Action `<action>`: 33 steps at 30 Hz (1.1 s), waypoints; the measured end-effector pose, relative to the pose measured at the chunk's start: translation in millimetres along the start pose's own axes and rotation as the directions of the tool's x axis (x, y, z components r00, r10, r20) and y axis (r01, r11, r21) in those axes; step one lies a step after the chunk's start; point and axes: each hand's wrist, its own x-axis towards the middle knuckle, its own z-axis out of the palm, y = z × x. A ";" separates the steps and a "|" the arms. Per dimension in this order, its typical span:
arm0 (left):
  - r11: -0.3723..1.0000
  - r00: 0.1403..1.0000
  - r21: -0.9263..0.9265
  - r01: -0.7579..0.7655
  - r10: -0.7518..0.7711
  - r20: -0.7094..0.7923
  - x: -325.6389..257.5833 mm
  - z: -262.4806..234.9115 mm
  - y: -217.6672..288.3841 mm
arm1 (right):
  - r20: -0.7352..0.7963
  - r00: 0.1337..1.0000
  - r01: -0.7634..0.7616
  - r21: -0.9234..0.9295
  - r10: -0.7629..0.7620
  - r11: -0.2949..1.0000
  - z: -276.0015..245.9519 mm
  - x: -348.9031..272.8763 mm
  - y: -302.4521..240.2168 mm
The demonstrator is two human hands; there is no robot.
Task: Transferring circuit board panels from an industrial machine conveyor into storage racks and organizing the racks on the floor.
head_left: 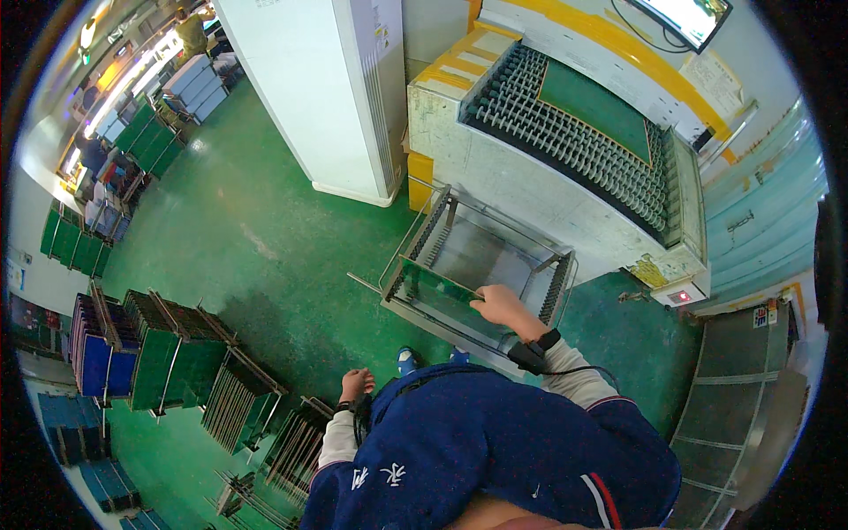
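Note:
My right hand (500, 310) grips the upper edge of a thin green circuit board panel (437, 290). The panel stands on edge in the near part of a metal slotted rack (419, 319), whose toothed sides run away from me. My left hand (357, 385) hangs low beside my waist, its fingers curled, with nothing visible in them. Beyond the rack, another green panel (592, 104) lies flat on the rollers (552, 141) of a conveyor machine.
A tall white cabinet (314, 97) stands left of the machine (530, 190). On the green floor at lower left are several racks of panels (168, 362). A grey metal-framed panel (733, 397) is at right. A screen (685, 18) hangs above. Far left, people work at lit benches.

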 end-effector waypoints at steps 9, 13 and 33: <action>0.999 0.999 -0.029 -0.030 0.031 0.014 -5.5 4.9 1.0 | 0.005 1.000 0.005 -0.013 -0.005 1.000 -0.8 1.9 0.2; 0.999 0.999 0.021 -0.028 0.029 -0.028 -8.4 10.9 4.1 | 0.006 1.000 -0.015 0.002 0.015 1.000 -2.2 0.9 -1.6; 1.000 0.999 0.010 0.023 -0.023 -0.027 -12.6 14.1 10.4 | 0.018 1.000 -0.017 0.013 0.016 1.000 -6.7 5.7 -2.1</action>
